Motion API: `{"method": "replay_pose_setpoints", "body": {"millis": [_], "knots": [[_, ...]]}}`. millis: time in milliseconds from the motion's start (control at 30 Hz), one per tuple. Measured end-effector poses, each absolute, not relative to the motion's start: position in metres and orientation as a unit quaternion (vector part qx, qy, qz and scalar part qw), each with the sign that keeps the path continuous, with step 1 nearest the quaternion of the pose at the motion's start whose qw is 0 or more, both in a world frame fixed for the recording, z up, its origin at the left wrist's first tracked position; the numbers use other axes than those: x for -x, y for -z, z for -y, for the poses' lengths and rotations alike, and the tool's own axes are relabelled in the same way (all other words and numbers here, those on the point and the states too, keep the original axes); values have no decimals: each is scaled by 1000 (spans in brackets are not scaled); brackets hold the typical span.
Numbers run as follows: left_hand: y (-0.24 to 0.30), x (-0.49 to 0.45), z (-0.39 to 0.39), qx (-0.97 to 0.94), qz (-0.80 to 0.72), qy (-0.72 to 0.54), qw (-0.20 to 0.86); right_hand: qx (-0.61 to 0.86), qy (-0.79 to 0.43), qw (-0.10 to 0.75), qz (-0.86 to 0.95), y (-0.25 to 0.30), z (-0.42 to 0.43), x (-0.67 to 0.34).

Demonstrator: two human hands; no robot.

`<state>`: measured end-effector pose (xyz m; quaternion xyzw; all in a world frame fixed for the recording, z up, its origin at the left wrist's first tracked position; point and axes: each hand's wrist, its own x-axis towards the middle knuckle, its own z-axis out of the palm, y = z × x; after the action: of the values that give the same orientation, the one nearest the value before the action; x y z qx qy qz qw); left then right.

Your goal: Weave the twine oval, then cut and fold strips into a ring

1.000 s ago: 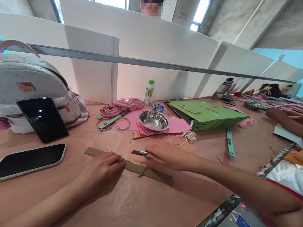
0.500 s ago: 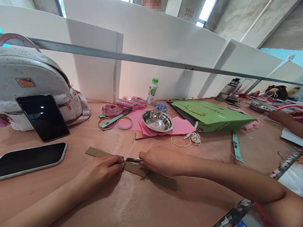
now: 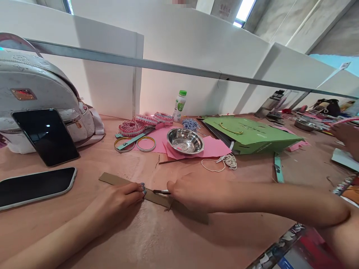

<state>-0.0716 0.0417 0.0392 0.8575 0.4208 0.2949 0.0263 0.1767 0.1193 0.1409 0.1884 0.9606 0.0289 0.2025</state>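
Note:
A narrow brown cardboard strip (image 3: 159, 198) lies slantwise on the table in front of me. My left hand (image 3: 123, 200) grips it near its middle, fingers closed together and fingertips on its edge. Just to the right, my right hand (image 3: 193, 192) is closed around a thin, dark, blade-like metal tool (image 3: 162, 192). Only the tool's front end shows, pointing left over the strip's upper edge; my fingers hide the rest. A thin dark string is tied around the strip below my right hand. The strip's right end lies in my arm's shadow.
Behind my hands stand a steel bowl (image 3: 185, 141) on pink paper, two tape rolls (image 3: 146, 144), a white cord (image 3: 230, 161) and a green bag (image 3: 252, 134). Two phones (image 3: 39, 186) and a backpack (image 3: 42, 89) are at left. Another person's hand (image 3: 346, 134) is at far right.
My right hand and the tool have shifted slightly right, away from my left fingertips. The tool's visible end looks thinner. My left hand still holds the strip.

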Motion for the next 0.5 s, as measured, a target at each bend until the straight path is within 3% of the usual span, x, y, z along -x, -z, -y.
{"method": "replay_pose_setpoints", "body": {"millis": [500], "knots": [[-35, 73, -37, -861, -416, -292, 27, -200, -4, 229, -953, -149, -109, -198]]}}
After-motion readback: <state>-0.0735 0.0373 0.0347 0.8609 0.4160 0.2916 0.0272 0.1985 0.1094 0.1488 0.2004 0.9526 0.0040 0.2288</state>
